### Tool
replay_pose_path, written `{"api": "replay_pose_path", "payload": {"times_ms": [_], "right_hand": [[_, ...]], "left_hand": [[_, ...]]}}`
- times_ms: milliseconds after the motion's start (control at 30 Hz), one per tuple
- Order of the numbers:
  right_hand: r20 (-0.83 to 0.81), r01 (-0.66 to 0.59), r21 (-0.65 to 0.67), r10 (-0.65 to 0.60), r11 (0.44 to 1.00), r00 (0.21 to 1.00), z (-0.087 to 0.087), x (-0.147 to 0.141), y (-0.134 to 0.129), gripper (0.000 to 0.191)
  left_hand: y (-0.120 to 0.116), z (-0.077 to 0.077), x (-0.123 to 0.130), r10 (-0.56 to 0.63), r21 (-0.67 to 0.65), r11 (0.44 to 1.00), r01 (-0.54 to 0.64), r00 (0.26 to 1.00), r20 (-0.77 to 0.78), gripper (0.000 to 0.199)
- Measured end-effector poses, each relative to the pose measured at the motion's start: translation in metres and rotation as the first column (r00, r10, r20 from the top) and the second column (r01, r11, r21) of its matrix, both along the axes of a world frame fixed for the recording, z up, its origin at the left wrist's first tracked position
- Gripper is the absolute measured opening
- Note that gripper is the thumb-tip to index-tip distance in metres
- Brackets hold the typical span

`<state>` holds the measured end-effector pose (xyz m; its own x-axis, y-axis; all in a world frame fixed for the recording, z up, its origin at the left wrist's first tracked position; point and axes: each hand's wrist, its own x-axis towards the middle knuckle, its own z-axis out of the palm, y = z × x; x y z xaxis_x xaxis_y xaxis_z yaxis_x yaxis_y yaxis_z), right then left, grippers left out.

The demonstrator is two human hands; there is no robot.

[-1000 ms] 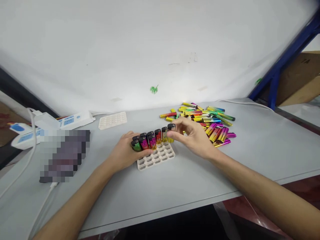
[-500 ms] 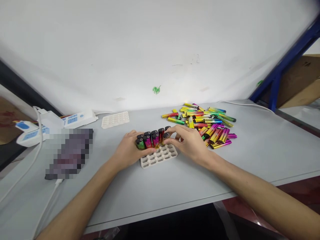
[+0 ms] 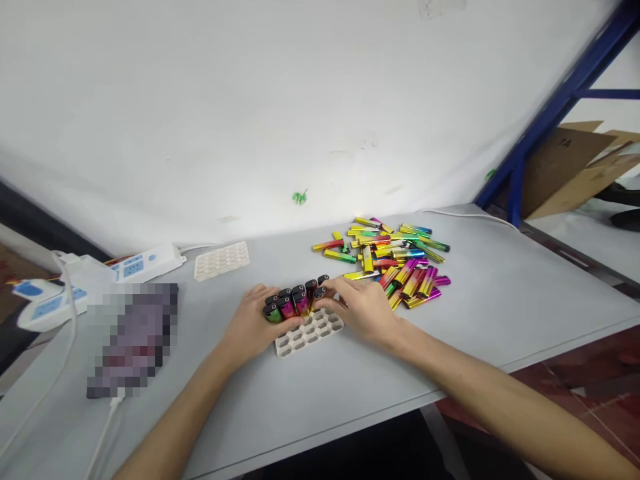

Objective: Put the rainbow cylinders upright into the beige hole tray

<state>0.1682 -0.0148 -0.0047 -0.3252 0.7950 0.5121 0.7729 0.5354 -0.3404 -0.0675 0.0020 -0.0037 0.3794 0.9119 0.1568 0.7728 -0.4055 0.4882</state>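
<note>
A pale tray with rows of cells [image 3: 309, 335] lies on the table. Several shiny lighters [image 3: 287, 308] with black tops stand upright in its back rows, green, pink and red-gold. My left hand [image 3: 253, 325] wraps round the left end of this group, thumb across the front and fingers behind. At the right end, my right hand [image 3: 365, 308] pinches one lighter [image 3: 320, 293] by its black top between thumb and fingers. Its lower part is partly hidden, so I cannot tell how deep it sits. The front cells hold nothing.
A pile of metallic coloured lighter sleeves or bodies [image 3: 395, 257] lies behind and right of my right hand. Another celled tray [image 3: 223, 261] rests near the wall. At left are white power strips [image 3: 143, 265], a blurred-out dark object [image 3: 135, 340] and a white cable [image 3: 111, 417].
The camera view has shifted, so the table sits slightly lower and further left. Both hands keep nearly the same places at the tray, the right still pinching the lighter.
</note>
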Motion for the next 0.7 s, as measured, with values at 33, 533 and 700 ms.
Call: {"api": "replay_pose_path", "payload": {"times_ms": [33, 533, 700], "right_hand": [[0.029, 0.009, 0.016, -0.01, 1.0, 1.0, 0.001, 0.0, -0.001, 0.03], [0.174, -0.087, -0.125, 0.108, 0.988, 0.979, 0.02, 0.0, 0.003, 0.021], [0.307, -0.054, -0.192, 0.112, 0.98, 0.945, 0.031, -0.004, 0.0, 0.023]], "left_hand": [[0.001, -0.001, -0.001, -0.001, 0.003, 1.0, 0.001, 1.0, -0.004, 0.03], [0.001, -0.002, -0.007, -0.029, -0.027, 0.999, 0.029, 1.0, 0.009, 0.032], [-0.016, -0.008, -0.013, 0.088, -0.035, 0.996, -0.087, 0.996, 0.029, 0.061]]}}
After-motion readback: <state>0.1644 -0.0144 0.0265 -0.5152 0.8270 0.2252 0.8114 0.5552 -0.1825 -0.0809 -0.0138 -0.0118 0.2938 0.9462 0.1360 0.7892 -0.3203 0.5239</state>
